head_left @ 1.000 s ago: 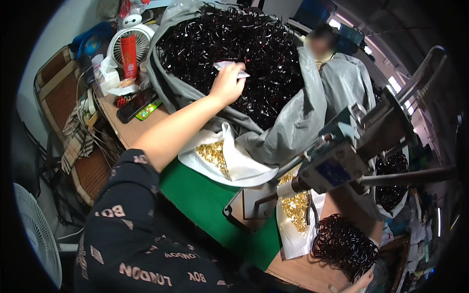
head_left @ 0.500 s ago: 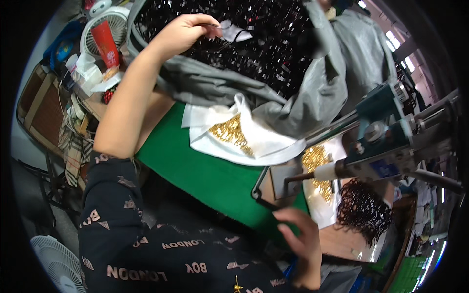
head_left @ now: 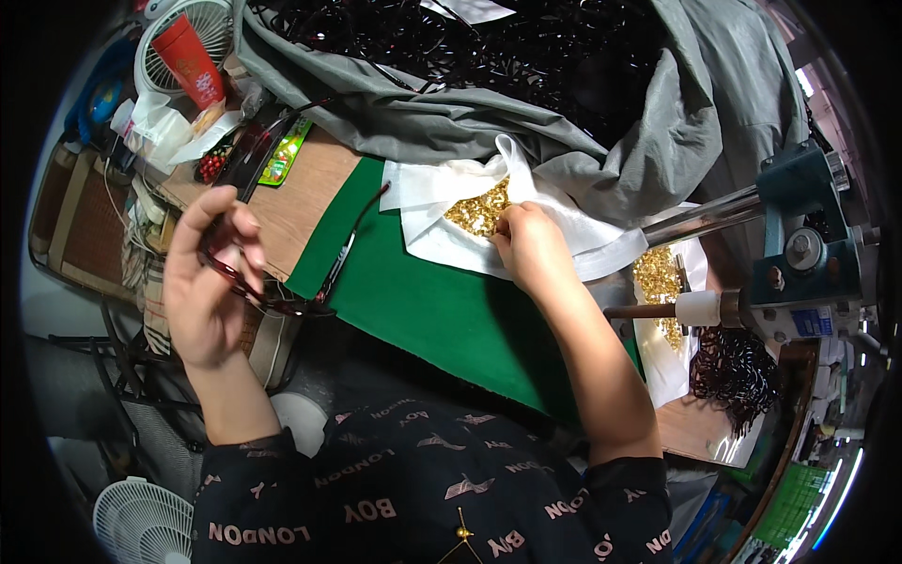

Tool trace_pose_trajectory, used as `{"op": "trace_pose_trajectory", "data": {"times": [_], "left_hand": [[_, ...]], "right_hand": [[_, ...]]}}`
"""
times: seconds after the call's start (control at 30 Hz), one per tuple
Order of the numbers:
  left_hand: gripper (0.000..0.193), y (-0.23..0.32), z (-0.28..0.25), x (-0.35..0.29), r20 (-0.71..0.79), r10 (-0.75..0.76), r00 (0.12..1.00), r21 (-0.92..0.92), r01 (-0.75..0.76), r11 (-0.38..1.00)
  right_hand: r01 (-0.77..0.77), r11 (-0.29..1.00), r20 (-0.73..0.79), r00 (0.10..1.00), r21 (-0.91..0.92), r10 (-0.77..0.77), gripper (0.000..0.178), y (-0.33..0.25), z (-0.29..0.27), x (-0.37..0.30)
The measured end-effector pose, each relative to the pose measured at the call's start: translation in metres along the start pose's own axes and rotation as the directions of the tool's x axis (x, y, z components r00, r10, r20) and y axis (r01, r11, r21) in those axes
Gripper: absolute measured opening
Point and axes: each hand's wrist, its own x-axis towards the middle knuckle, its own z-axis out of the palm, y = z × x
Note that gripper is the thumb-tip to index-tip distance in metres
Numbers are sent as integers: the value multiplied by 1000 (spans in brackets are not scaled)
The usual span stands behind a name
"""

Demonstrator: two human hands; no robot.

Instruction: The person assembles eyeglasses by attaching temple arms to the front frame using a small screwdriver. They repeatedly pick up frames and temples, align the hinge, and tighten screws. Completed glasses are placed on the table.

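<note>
My left hand is closed on a dark red-brown eyeglass frame, held over the left edge of the green mat. One temple of the frame stretches toward the mat, the other points away past my fingers. On a white cloth lies a heap of small gold-coloured parts. The fingertips of my right hand are pressed together in the heap; whatever they pinch is too small to make out. Beyond the cloth, a grey sheet holds a large pile of dark eyeglass frames.
A teal machine with metal rods stands at the right, beside more gold parts on white cloth and a dark heap of looped pieces. At left are a red cup, a fan, a green packet and plastic bags.
My left hand has come back from the dark pile with an eyeglass frame. My right hand has moved from the mat's near right edge forward into the gold parts.
</note>
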Motion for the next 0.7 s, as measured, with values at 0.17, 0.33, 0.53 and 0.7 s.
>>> {"op": "trace_pose_trajectory", "data": {"times": [0.17, 0.33, 0.53, 0.7], "left_hand": [[55, -16, 23, -25, 247, 13, 969, -37, -4, 999], [77, -19, 82, -21, 283, -174, 943, 31, 172, 985], [49, -45, 123, -19, 391, -237, 889, 180, 179, 967], [51, -50, 155, -25, 444, -321, 837, 144, 287, 947]], "right_hand": [[45, 994, -55, 998, 94, -40, 11, 15, -7, 4], [-176, 848, -77, 966, 501, 246, 9, 4, -24, -8], [-190, 183, 138, 954, 965, 266, 12, -33, -68, -58], [281, 869, -446, 892, 407, -79, 17, -39, -75, -84]]}}
